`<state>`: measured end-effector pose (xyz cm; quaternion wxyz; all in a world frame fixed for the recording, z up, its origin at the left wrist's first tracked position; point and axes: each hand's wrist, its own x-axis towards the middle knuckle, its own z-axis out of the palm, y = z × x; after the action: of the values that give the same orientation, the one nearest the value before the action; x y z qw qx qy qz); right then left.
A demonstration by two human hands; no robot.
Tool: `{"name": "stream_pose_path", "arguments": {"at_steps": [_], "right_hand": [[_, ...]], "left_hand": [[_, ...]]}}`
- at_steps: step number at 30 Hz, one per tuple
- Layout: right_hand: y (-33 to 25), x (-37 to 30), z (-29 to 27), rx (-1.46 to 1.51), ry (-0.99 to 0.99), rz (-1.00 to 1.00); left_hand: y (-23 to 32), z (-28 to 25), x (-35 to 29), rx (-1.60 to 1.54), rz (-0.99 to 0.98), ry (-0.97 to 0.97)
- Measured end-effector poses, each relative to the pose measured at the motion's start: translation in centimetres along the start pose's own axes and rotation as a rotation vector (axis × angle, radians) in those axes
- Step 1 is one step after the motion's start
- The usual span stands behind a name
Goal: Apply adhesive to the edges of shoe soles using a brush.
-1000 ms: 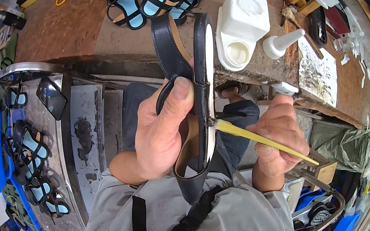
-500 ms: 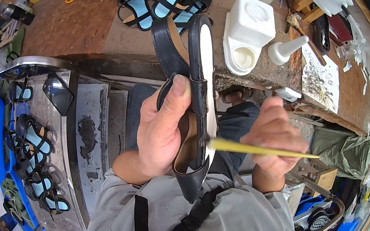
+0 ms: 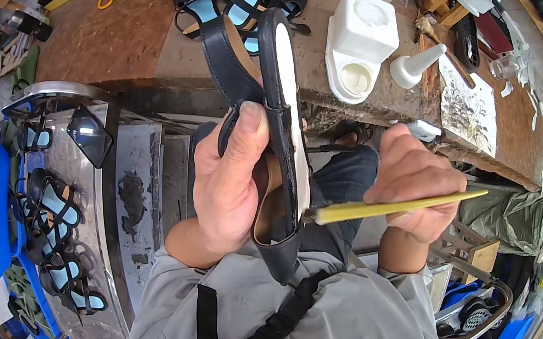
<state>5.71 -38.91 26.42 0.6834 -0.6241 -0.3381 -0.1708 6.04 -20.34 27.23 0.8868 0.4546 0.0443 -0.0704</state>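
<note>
We see a black sandal [image 3: 283, 132] in the left hand [image 3: 231, 177], thumb pressed over its strap while the fingers wrap behind. Its straps show tan linings (the upper one has a stitched edge), and a white strip runs along the sole. We find its long axis nearly upright in view: one end points away beyond the left thumb, leaning slightly left, the other down toward the grey shirt [image 3: 346, 326].

The right hand [image 3: 420, 183] pinches a yellow brush [image 3: 394, 208], its bristles at the sole's lower edge. Beyond the left hand we see piled sandals [image 3: 245, 3], partly hidden by the held one; beyond and between both hands, a white container [image 3: 363, 27]; left of the left hand, a phone [image 3: 89, 135].
</note>
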Motion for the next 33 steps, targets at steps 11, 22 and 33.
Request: {"name": "stream_pose_path", "arguments": {"at_steps": [11, 22, 33], "right_hand": [[0.1, -0.3, 0.0, 0.064, -0.138, 0.052], [5.9, -4.9, 1.5, 0.581, 0.037, 0.887], [6.3, -2.6, -0.8, 0.86, 0.43, 0.807]], "left_hand": [[-0.1, -1.6, 1.0, -0.142, 0.139, -0.066], [-0.4, -2.7, 7.8, -0.375, 0.539, -0.03], [-2.2, -7.2, 3.5, 0.67, 1.301, 0.049]]}}
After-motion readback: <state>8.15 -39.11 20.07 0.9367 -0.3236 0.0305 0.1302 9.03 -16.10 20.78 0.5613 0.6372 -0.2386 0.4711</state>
